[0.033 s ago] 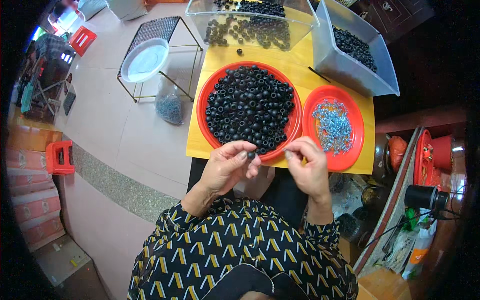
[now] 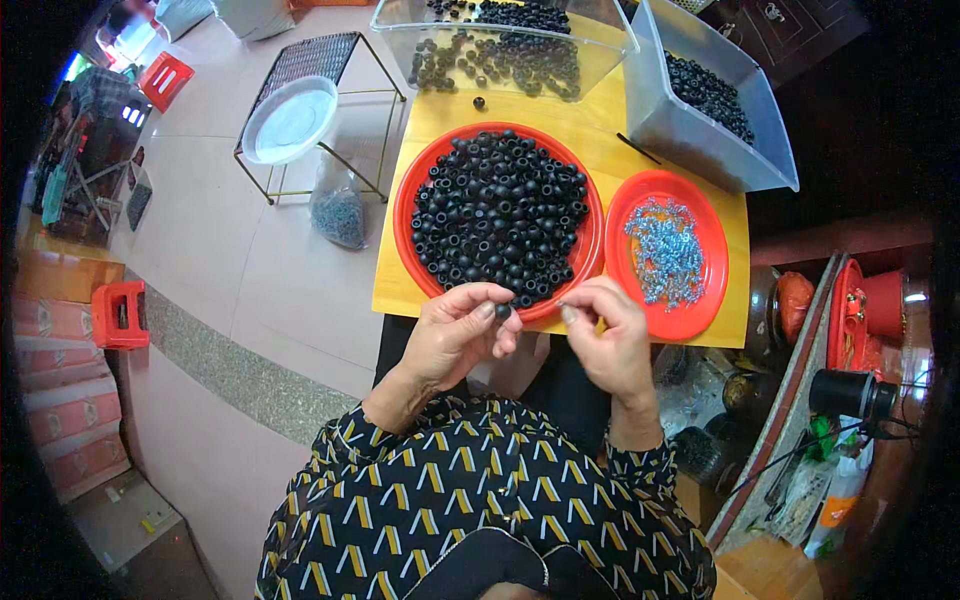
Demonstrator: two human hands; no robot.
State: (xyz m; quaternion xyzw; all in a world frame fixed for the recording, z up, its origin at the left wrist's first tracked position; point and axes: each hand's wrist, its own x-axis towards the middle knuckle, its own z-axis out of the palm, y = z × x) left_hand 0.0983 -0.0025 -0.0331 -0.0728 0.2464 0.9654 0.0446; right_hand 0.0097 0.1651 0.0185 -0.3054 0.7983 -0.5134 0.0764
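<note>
Left hand (image 2: 445, 335) pinches black bead (image 2: 503, 311) between thumb and fingers, by near rim of red tray (image 2: 402, 215). Right hand (image 2: 618, 340) near, to bead's right, gap between; we cannot tell whether its fingertips grip anything. Bead round; hole direction unclear to us.

Right hand (image 2: 612, 342) shifted slightly leftward; its thumb and fingertips now nearer the left hand's (image 2: 450, 335) grip. Gap between fingertips and gripped black bead (image 2: 503, 312) narrower than before.
</note>
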